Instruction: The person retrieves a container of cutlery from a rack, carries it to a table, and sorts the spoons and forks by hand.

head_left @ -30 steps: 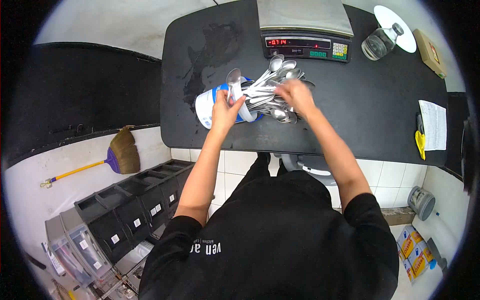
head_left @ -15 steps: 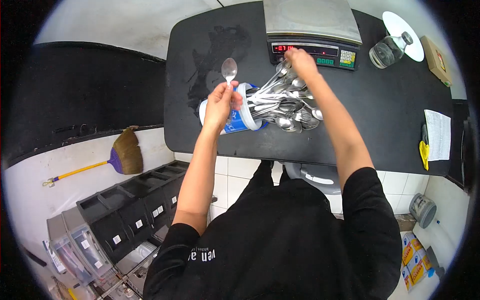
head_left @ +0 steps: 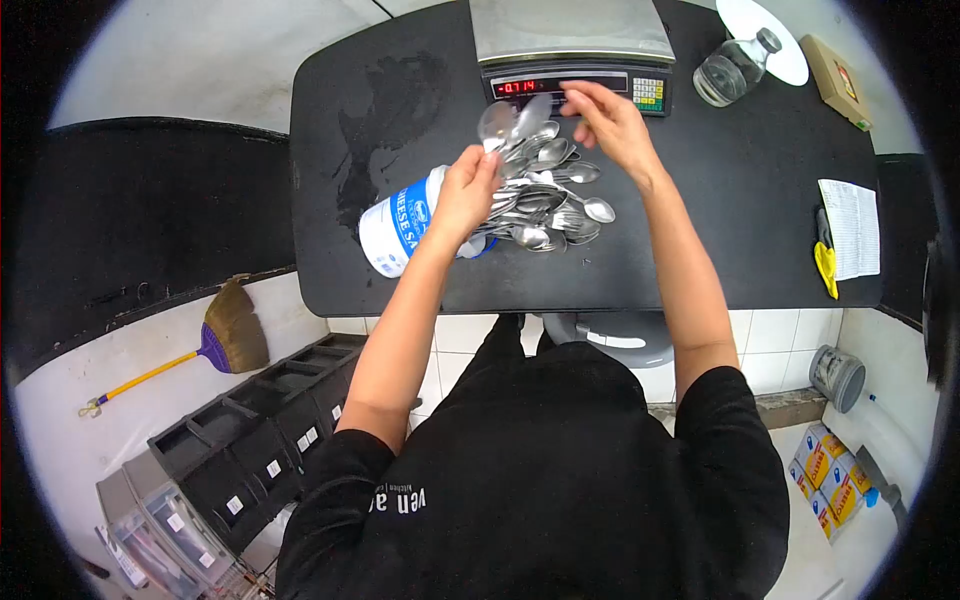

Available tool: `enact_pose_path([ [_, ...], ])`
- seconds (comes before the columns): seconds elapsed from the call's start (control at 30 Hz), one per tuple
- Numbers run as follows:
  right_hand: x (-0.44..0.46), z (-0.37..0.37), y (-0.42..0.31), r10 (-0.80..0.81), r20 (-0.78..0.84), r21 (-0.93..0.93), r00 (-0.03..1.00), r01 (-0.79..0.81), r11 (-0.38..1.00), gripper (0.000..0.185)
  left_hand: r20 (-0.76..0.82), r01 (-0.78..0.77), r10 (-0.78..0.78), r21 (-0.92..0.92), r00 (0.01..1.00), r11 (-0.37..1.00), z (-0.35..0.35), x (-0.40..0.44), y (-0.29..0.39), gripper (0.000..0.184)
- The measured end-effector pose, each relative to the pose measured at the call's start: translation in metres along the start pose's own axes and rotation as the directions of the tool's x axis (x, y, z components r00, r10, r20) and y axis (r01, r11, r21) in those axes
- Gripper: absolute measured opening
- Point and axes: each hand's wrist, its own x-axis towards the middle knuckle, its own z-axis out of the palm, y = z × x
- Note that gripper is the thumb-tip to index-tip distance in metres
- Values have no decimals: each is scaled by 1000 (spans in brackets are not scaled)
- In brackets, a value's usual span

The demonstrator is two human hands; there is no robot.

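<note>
Metal spoons [head_left: 497,123] point bowls-outward because the left hand [head_left: 468,192] pinches their far ends; the right hand [head_left: 614,128], loosely spread, looks bare near piled cutlery [head_left: 540,200].

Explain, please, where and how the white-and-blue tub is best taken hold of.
Probably grip the tub by its wall near the closed base, coming from the left. It lies on its side, mouth turned right, with cutlery spread at that end, and the left hand is near the mouth; the base end looks freer.
</note>
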Motion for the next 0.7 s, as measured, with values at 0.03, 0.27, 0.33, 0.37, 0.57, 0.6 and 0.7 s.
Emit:
enact_pose_path([
  [0.03,-9,-4,13,79,-83,-117,993,-88,989,32,2,5,-5,1,1000,1000,-2,-11,3,19],
  [0.27,-76,-35,139,433,-134,-744,891,-379,550,27,28,163,-165,-364,986,917,-43,-68,-22,13],
  [0.33,-87,-32,152,389,-148,-718,909,-369,590,27,-13,136,-168,-529,986,838,-40,-75,-23,9],
  [0.37,-89,-30,158,391,-147,-718,909,-370,590,27,-13,138,-170,-528,985,838,-41,-77,-22,9],
  [0.57,-100,-36,70,300,-318,-90,899,-344,935,17,66,161,-147,-368,987,916,-27,-80,-10,17],
  [0.6,-105,-41,46,60,-339,-305,939,-170,937,14,95,64,-33,-338,995,939,-30,-75,-22,23],
  [0.7,-118,-46,6,-210,-226,-455,951,87,886,12,23,-64,70,-204,997,977,-10,-64,-25,25],
])
